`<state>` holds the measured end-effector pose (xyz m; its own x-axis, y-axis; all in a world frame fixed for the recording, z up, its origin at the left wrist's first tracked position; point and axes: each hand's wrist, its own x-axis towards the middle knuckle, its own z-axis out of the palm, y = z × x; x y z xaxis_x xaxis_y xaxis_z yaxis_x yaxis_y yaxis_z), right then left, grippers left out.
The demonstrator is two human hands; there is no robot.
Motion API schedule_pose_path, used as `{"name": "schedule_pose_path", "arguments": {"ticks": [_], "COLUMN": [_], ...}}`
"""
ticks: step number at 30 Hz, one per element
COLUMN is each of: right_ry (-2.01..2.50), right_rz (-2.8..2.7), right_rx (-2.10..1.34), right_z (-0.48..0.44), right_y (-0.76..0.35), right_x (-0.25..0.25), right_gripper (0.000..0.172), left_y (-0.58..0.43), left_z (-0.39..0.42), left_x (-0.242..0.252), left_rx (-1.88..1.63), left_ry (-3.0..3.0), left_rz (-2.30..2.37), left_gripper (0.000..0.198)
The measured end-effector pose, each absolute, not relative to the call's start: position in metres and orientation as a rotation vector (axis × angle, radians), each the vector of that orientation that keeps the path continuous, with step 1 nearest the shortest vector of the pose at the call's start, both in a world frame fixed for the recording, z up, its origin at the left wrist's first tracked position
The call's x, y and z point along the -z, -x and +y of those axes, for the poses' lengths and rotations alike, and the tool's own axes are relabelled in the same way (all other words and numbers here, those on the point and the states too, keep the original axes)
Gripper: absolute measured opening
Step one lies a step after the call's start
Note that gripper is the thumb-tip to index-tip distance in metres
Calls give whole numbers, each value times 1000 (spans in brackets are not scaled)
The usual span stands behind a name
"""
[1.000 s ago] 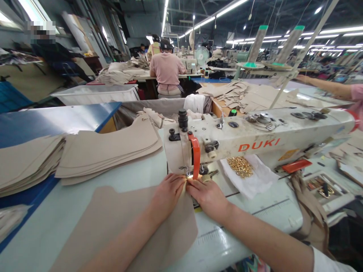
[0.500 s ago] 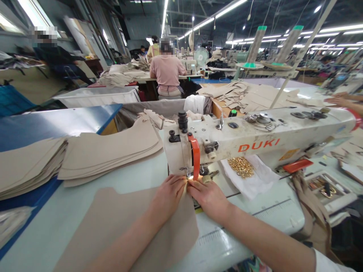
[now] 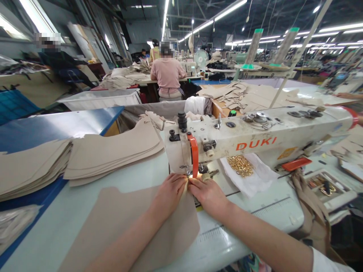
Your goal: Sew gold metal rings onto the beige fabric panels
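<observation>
A beige cut panel (image 3: 113,223) lies flat on the pale table in front of me. Its far right corner reaches under the needle of a white DUKI sewing machine (image 3: 255,141) with an orange guard. My left hand (image 3: 170,194) rests on that corner, fingers curled and pinching the edge at the needle. From the other side my right hand (image 3: 208,194) meets it, fingertips pressed together on the same edge right below the presser foot. What lies between the fingertips is too small to make out beyond the panel's edge.
Two stacks of beige panels (image 3: 93,155) sit to the left on the table. A white cloth with gold metal rings (image 3: 241,165) lies behind the machine's arm. A small parts tray (image 3: 323,187) stands at right. A person in pink (image 3: 168,73) sits ahead, and another person's hand (image 3: 347,95) shows far right.
My hands stay at the needle with the panel. The view has shifted slightly. The other person's arm at the far right has drawn back.
</observation>
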<state>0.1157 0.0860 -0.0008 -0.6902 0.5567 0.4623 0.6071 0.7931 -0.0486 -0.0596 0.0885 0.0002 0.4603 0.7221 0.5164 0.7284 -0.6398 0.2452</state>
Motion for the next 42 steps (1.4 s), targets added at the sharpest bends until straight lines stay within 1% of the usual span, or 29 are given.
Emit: {"name": "schedule_pose_path", "arguments": {"ticks": [7, 12, 18, 25, 31, 36, 42], "right_ry": [917, 825, 714, 736, 770, 799, 813], "right_rz": [-2534, -2540, -2548, -2597, -2627, -2620, -2604], "right_rx": [127, 62, -19, -42, -59, -49, -19], "right_z": [85, 85, 84, 83, 83, 85, 88], "right_y": [-115, -119, -122, -122, -122, -118, -115], "right_x": [3, 4, 3, 0, 0, 3, 7], "right_gripper": [7, 7, 3, 6, 6, 5, 5], "left_y": [60, 61, 65, 68, 70, 70, 71], "left_z": [88, 85, 76, 74, 77, 75, 79], "left_x": [2, 1, 4, 8, 12, 7, 2], "left_rx": [951, 934, 772, 516, 375, 443, 423], "left_ry": [2691, 2681, 2659, 2685, 2679, 2687, 2606], "left_rz": [-1398, -1376, -1346, -1349, -1253, -1227, -1159], "left_gripper": [26, 29, 32, 33, 39, 40, 44]}}
